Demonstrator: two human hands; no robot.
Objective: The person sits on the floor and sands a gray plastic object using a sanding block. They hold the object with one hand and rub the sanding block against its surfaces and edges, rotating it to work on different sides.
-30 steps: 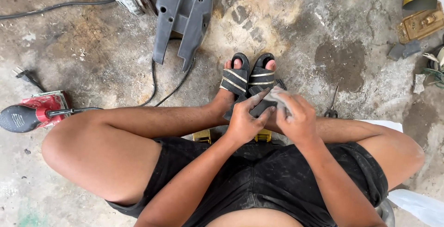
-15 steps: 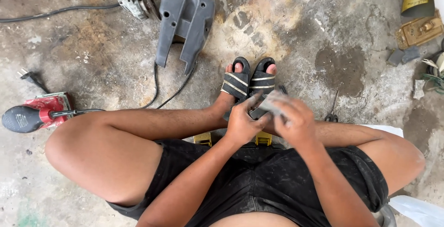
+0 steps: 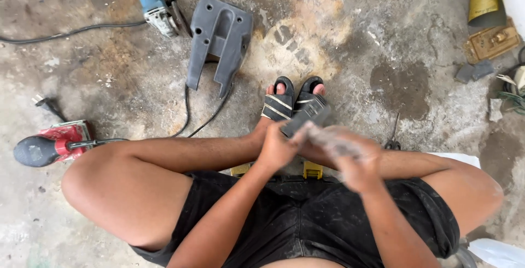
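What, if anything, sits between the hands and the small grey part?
Nothing visible. The left hand already grips the grey part, and the blurred right hand is right beside it, above the sandals.

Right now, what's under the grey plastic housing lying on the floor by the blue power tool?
A black cable emerges from beneath the grey plastic housing and runs toward the person's legs. The housing sits on stained concrete floor. Where the cable runs beneath it is covered.

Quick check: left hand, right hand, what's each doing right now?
Left hand: closed on a small dark grey part.
Right hand: motion-blurred beside the part; grip cannot be told.
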